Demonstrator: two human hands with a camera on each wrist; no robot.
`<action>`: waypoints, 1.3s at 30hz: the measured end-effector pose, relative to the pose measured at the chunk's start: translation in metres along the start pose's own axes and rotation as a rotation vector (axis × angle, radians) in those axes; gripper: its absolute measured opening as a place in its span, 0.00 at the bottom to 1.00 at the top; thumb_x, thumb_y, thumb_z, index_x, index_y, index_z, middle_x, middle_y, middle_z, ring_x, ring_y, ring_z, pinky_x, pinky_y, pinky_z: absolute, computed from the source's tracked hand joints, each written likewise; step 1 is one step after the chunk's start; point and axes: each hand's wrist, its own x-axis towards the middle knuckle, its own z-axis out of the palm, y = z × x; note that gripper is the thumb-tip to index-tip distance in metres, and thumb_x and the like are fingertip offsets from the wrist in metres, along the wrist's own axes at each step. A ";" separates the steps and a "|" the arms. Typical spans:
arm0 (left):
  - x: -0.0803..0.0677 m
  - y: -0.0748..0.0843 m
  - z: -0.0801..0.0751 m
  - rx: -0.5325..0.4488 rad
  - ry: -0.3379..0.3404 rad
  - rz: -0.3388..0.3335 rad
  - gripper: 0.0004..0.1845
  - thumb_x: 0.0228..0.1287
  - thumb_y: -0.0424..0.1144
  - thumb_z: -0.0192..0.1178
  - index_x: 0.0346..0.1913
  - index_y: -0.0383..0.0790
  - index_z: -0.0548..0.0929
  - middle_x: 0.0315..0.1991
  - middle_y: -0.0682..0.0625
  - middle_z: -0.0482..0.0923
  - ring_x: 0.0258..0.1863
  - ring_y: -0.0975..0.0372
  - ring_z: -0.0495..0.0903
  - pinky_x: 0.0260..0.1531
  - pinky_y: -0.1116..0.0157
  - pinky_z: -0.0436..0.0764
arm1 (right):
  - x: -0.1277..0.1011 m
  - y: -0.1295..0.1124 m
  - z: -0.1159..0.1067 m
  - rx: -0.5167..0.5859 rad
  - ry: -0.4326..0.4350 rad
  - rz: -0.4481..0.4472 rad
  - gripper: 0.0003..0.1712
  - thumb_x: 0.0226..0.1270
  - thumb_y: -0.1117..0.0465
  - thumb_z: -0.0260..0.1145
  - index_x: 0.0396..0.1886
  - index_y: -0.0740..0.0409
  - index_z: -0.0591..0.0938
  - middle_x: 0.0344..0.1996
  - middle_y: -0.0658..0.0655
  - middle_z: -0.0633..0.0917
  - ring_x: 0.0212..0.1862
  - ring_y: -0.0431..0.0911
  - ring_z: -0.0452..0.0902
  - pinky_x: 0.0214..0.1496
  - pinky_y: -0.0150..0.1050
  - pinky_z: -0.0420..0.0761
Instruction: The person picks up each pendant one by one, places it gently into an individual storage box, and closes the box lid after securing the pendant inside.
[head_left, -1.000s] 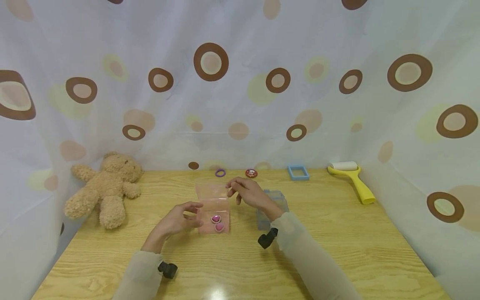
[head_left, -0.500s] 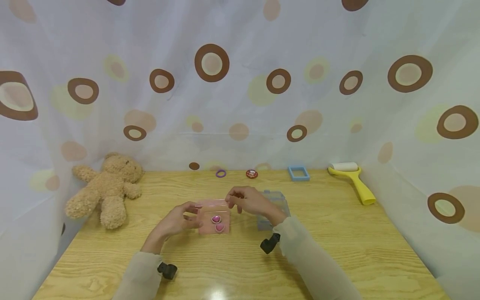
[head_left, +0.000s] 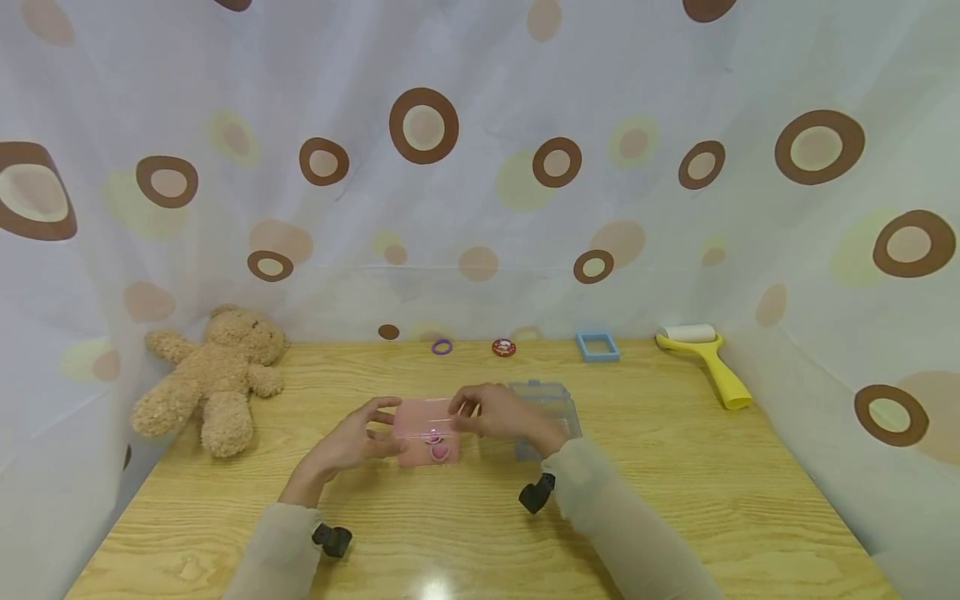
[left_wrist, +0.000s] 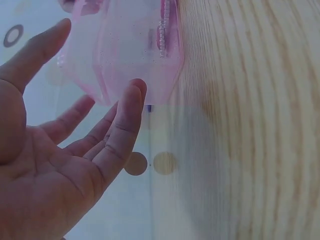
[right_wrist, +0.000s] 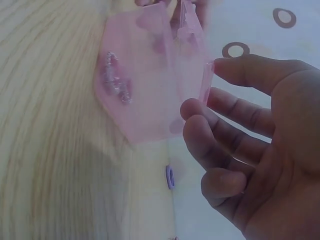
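Observation:
A see-through pink box (head_left: pixel 416 454) stands on the table, its lid (head_left: pixel 420 411) tilted partway over it. Inside lie two pink heart-shaped pieces with beaded rims (head_left: pixel 439 452); they show edge-on through the pink wall in the right wrist view. My right hand (head_left: pixel 495 412) pinches the lid's edge between thumb and fingers, at the box's right side. At the left side, my left hand (head_left: pixel 352 442) spreads its fingers around the box; whether they touch it I cannot tell. Partly behind the right hand and wrist is a clear bluish box (head_left: pixel 561 408).
A teddy bear (head_left: pixel 217 375) lies at the left. Along the back edge are a purple ring (head_left: pixel 442 341), a red round piece (head_left: pixel 503 347), a blue square frame (head_left: pixel 597 357) and a yellow-handled lint roller (head_left: pixel 720 375). A patterned curtain (head_left: pixel 480 208) rises behind.
My right hand has swung the pink lid from upright forward and down over the box, moving slightly toward me. The left hand has stayed nearly still beside the box.

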 end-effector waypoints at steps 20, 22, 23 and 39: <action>0.005 0.001 0.002 0.013 0.033 0.007 0.36 0.67 0.35 0.65 0.74 0.36 0.62 0.64 0.29 0.68 0.52 0.49 0.81 0.45 0.57 0.84 | 0.001 -0.001 0.008 -0.104 0.026 -0.017 0.15 0.66 0.53 0.70 0.49 0.53 0.83 0.32 0.45 0.84 0.35 0.39 0.77 0.39 0.36 0.77; 0.005 0.001 0.002 0.021 0.035 0.004 0.36 0.66 0.35 0.66 0.74 0.36 0.62 0.64 0.30 0.68 0.53 0.49 0.81 0.45 0.56 0.83 | 0.001 -0.001 0.008 -0.105 0.024 -0.016 0.16 0.66 0.53 0.70 0.49 0.53 0.83 0.33 0.45 0.84 0.35 0.39 0.77 0.39 0.36 0.77; 0.005 0.001 0.002 0.025 0.037 0.001 0.36 0.66 0.35 0.66 0.74 0.36 0.63 0.64 0.30 0.68 0.53 0.48 0.81 0.45 0.56 0.83 | 0.001 -0.001 0.008 -0.103 0.022 -0.016 0.16 0.66 0.53 0.70 0.49 0.53 0.83 0.33 0.45 0.84 0.35 0.40 0.78 0.39 0.36 0.77; 0.001 0.006 -0.001 0.053 0.102 0.010 0.31 0.70 0.38 0.63 0.73 0.38 0.67 0.65 0.34 0.70 0.55 0.47 0.79 0.46 0.55 0.85 | -0.016 0.016 -0.021 0.095 0.013 -0.028 0.18 0.72 0.55 0.65 0.56 0.58 0.80 0.44 0.57 0.86 0.40 0.54 0.85 0.41 0.44 0.86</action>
